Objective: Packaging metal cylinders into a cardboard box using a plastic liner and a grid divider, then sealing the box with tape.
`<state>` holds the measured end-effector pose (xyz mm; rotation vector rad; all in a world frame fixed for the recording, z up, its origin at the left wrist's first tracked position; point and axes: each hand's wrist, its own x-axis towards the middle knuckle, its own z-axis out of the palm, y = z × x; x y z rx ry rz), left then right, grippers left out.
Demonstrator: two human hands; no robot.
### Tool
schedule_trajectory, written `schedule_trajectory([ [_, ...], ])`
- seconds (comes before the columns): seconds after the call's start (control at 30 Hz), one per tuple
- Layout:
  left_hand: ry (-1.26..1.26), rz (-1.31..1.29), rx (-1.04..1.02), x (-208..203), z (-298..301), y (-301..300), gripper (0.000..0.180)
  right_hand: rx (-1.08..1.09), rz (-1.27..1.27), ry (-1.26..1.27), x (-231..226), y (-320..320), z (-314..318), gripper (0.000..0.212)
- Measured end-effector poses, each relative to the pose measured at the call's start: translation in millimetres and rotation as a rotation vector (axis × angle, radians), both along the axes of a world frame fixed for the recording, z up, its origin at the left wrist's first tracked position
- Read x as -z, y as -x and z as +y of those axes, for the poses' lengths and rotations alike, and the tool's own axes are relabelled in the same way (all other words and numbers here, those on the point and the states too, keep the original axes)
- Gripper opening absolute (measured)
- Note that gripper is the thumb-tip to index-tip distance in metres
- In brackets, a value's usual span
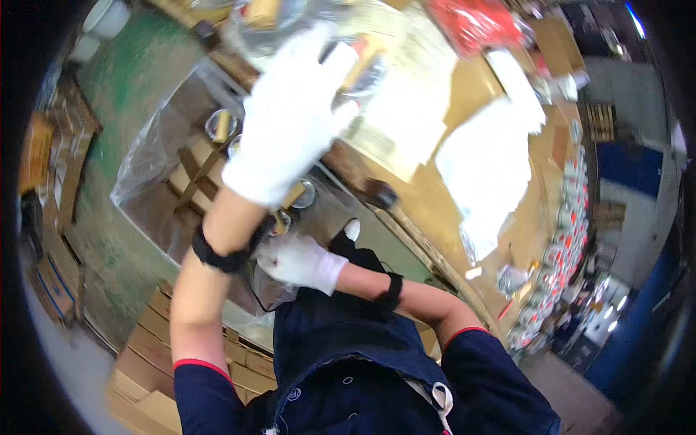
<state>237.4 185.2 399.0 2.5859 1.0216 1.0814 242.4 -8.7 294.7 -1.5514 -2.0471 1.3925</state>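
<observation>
My left hand (286, 123), in a white glove and blurred by motion, reaches over the table's edge. Its thumb and a bare fingertip lie around a clear-wrapped round piece with a tan cylinder (360, 67). Lower down, my right hand (297, 264), also white-gloved, is closed at the near side of a plastic-lined box (156, 210); whatever it grips is hidden. Inside that box, similar round pieces (221, 125) with tan cylinders sit beside crossed cardboard dividers (194, 176). Another tan cylinder (262, 13) lies on the table beyond my left hand.
Printed sheets (399, 109), white plastic (486, 159) and a red bag (475, 25) lie on the brown table (428, 210). Many small containers (554, 254) line its right side. Cardboard boxes (148, 355) stand at lower left; more cartons (69, 156) are farther left on the green floor.
</observation>
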Motion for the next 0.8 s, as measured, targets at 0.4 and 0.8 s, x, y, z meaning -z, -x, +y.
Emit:
schedule_trajectory([
  [0.4,0.402,0.442,0.044,34,71,-63,0.073,0.923,-0.756,-0.408,-130,-319,-258,0.018],
  [0.8,0.828,-0.134,-0.043,-94,-66,34,0.053,0.833,-0.840,-0.028,-126,-453,-382,0.065],
])
